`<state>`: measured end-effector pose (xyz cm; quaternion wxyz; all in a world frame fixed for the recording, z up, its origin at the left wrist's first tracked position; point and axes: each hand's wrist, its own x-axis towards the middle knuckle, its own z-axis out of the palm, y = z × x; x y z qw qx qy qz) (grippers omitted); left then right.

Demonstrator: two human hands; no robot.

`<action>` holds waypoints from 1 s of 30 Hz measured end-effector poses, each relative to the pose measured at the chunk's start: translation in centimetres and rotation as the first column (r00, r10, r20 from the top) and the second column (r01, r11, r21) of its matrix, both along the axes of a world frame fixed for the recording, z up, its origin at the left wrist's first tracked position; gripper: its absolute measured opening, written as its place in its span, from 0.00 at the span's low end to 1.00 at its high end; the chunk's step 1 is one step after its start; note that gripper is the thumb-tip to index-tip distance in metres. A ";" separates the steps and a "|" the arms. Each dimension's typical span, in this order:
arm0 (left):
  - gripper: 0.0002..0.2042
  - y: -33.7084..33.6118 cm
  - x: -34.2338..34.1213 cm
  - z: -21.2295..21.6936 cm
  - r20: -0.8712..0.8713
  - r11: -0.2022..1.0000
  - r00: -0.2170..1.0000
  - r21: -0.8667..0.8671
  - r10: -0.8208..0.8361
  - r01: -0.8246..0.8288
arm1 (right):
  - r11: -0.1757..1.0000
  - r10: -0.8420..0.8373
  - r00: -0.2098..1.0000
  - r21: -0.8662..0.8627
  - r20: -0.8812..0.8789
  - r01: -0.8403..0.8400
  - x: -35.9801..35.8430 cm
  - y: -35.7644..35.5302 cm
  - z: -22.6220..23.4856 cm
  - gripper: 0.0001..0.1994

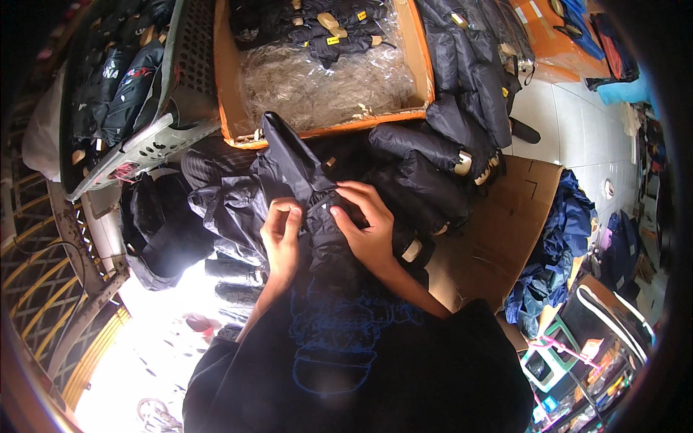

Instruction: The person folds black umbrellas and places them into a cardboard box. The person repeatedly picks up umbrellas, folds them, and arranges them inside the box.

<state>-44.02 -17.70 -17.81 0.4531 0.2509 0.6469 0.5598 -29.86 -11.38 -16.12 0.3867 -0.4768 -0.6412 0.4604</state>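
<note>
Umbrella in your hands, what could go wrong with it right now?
Both hands, left hand and right hand, pinch the black umbrella at its strap. The loose cloth bunched beside it could get caught under the strap or spring open again. The pile of folded umbrellas leans close to the right elbow, so a nudge might knock some off the cardboard.

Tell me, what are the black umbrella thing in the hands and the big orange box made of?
The umbrella looks like thin black woven fabric, probably nylon: it creases softly and has a faint sheen. The orange box looks like cardboard, matte, with flat stiff walls and a raw edge; crinkly clear plastic lines it.
</note>
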 end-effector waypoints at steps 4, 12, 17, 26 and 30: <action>0.06 -0.3 -0.4 -1.1 0.284 0.988 0.954 -0.144 0.092 -0.053 | 0.993 -0.046 0.992 -0.114 -0.113 0.033 -0.1 -0.5 -0.4 0.13; 0.19 1.5 0.1 0.6 0.558 0.999 0.829 -0.008 -0.027 0.038 | 0.975 -0.073 0.959 -0.223 -0.273 0.010 -0.3 -1.0 -1.0 0.14; 0.19 0.8 0.0 0.5 0.517 0.997 0.855 -0.040 -0.040 0.070 | 0.956 0.019 0.963 -0.277 -0.271 -0.097 0.0 -0.1 -1.0 0.16; 0.25 0.1 0.6 0.5 0.573 0.998 0.818 -0.069 0.050 -0.012 | 0.826 0.094 0.927 -0.492 -0.362 -0.275 0.4 1.6 0.0 0.15; 0.20 0.7 1.5 2.2 0.476 0.998 0.877 0.020 -0.063 0.061 | 0.771 0.047 0.955 -0.597 -0.294 -0.222 0.4 2.3 0.0 0.13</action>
